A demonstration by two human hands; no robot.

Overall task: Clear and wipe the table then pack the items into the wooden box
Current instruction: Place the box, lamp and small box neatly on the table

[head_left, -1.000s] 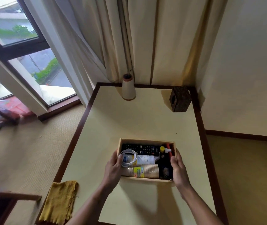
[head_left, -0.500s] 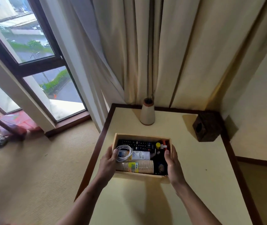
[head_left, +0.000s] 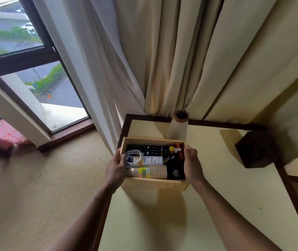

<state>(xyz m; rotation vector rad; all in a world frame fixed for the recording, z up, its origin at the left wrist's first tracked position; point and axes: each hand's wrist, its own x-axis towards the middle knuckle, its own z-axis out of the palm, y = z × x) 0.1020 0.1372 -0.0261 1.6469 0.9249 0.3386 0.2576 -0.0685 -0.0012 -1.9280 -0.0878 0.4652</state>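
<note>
Seven entries, largest first:

- Table (head_left: pixel 217 205): cream top with a dark wood border, set in the corner by the curtains.
- Wooden box (head_left: pixel 153 184): toward the table's far left, its near wall facing the camera, packed full.
- Left hand (head_left: pixel 116 168): clasps the box's left end, fingers curled over the rim.
- Right hand (head_left: pixel 192 165): clasps the right end likewise.
- Stack of paper cups (head_left: pixel 150 171): lies on its side along the near wall.
- Remote control (head_left: pixel 147 150): black, along the far wall.
- White cable (head_left: pixel 134 157): coiled, at the left end.
</note>
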